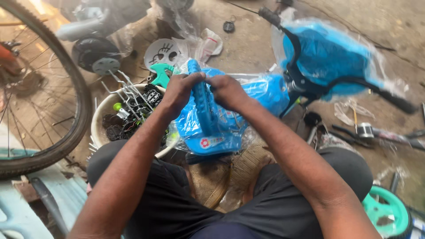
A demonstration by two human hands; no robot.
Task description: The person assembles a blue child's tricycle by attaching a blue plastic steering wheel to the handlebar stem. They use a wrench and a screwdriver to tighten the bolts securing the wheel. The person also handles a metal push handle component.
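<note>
I've got both hands, left (178, 90) & right (226, 92), w/ grip clamped on the blue plastic-wrapped seat (208, 119) above my lap, just beside the white bowl (101, 119) of parts.

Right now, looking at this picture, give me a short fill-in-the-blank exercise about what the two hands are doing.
1. Both hands grip a plastic-wrapped part whose colour is ____.
2. The left hand and right hand hold the blue plastic part above the person's ____.
3. The white round bowl of small metal parts sits beside the ____ hand.
4. The large spoked bicycle wheel has a ____ tyre.

Missing: blue; lap; left; black
</note>
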